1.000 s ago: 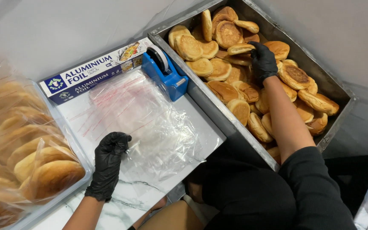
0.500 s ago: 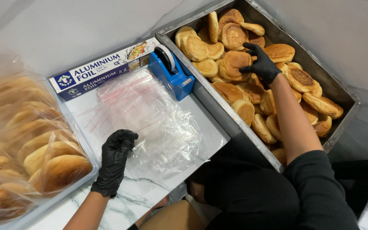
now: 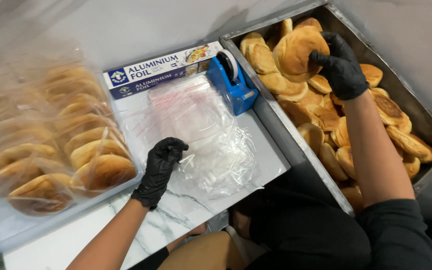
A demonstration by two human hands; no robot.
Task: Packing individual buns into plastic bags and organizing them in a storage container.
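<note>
One bun lifted, many still to bag

One bun [image 3: 296,52] sits in the closed grip of the right hand [image 3: 340,65], raised over the metal tray [image 3: 303,150] heaped with loose buns. The left hand [image 3: 160,167] pinches the top plastic bag [image 3: 201,130] of a stack on the counter [image 3: 166,222]. Bagged buns [image 3: 83,155] fill the clear bin at left. A tape dispenser [image 3: 233,82] and foil box [image 3: 161,70] crowd the stack's far edge.

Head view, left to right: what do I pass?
Bagged buns → left hand on clear bags → blue tape dispenser → bun in right hand → metal tray.
</note>
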